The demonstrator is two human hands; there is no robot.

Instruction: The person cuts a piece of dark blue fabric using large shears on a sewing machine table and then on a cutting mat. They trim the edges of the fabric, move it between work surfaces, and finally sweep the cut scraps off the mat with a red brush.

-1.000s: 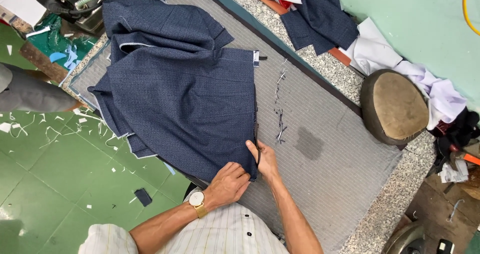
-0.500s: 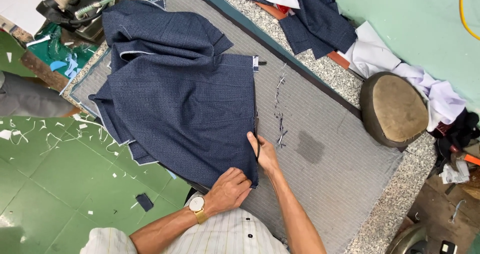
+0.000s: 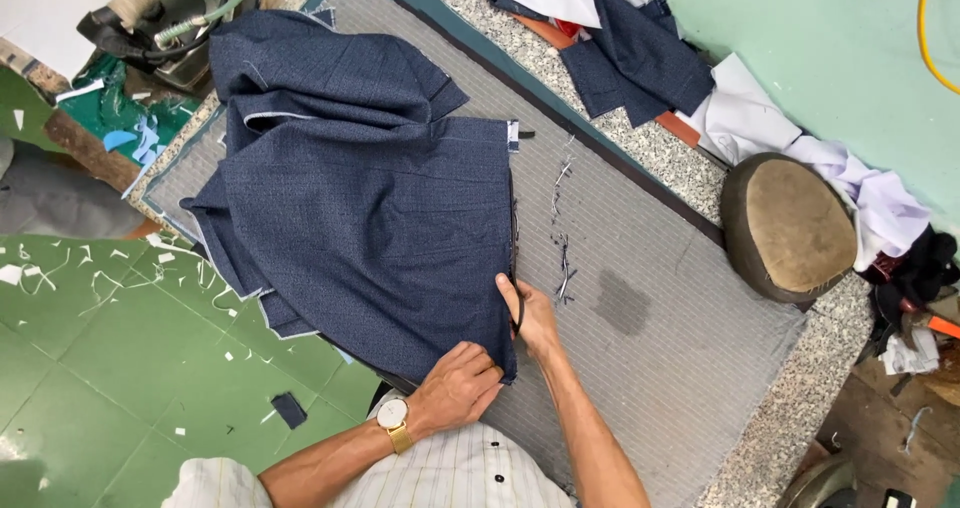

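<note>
A wide desk (image 3: 690,368) with a grey striped pad runs across the view, its speckled stone rim showing at the right and top edges. On it lies a large dark blue garment (image 3: 370,218), folded over itself at the upper left so its full shape cannot be read; its lower left corner hangs past the desk edge above the green floor (image 3: 120,368), which is littered with pale scraps. Right of the pad sits a rounded tan pressing cushion (image 3: 790,223), and beyond it a heap of white and dark cloth (image 3: 640,58) is cut off by the top edge. A dark iron (image 3: 165,18) at the upper left is partly out of view.

The left hand (image 3: 460,388), wearing a wristwatch (image 3: 394,415), presses flat on the garment's near corner, its grip closed down on the fabric with fingers curled. The right hand (image 3: 530,318) holds dark scissors (image 3: 514,268) along the garment's right edge; the handles are mostly hidden inside its closed grip, and the blades are hard to make out. Thin trimmed threads (image 3: 562,238) lie just beside that edge.
</note>
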